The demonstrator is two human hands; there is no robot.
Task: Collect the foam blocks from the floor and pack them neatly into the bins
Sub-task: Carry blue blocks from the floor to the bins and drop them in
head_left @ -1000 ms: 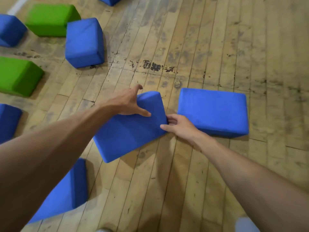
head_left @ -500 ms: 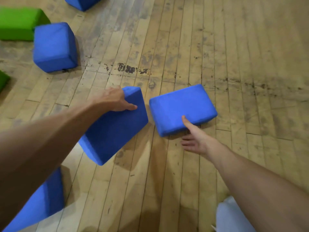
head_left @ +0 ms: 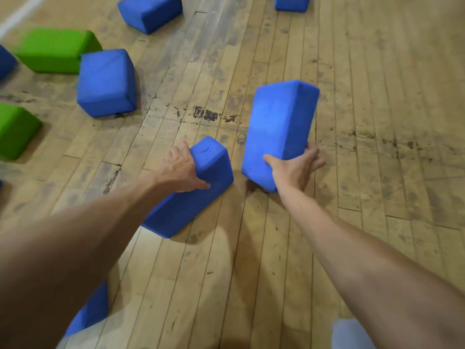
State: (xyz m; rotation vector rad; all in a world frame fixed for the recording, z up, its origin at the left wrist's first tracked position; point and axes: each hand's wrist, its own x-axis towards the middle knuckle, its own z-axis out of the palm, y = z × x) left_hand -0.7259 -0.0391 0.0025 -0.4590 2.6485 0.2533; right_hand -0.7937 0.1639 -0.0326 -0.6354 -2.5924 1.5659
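Two blue foam blocks are in my hands at the middle of the wooden floor. My left hand [head_left: 183, 170] grips the upper end of the left blue block [head_left: 191, 195], thumb on its near face, and the block is tilted with its lower end on the floor. My right hand [head_left: 294, 170] grips the lower end of the right blue block [head_left: 279, 127], thumb in front and fingers behind it. That block stands nearly on end, its lower corner at the floor. No bin is in view.
More blocks lie at the left and back: a blue cube-like block [head_left: 107, 83], two green blocks [head_left: 54, 50] [head_left: 15, 132], blue blocks at the top [head_left: 149, 11] [head_left: 292, 2] and one at the lower left [head_left: 88, 313]. Bare floor stretches to the right.
My right hand went from lying flat beside the right block to gripping it, and the block has been tipped up from flat. My left hand kept hold of the left block, tilting it further.
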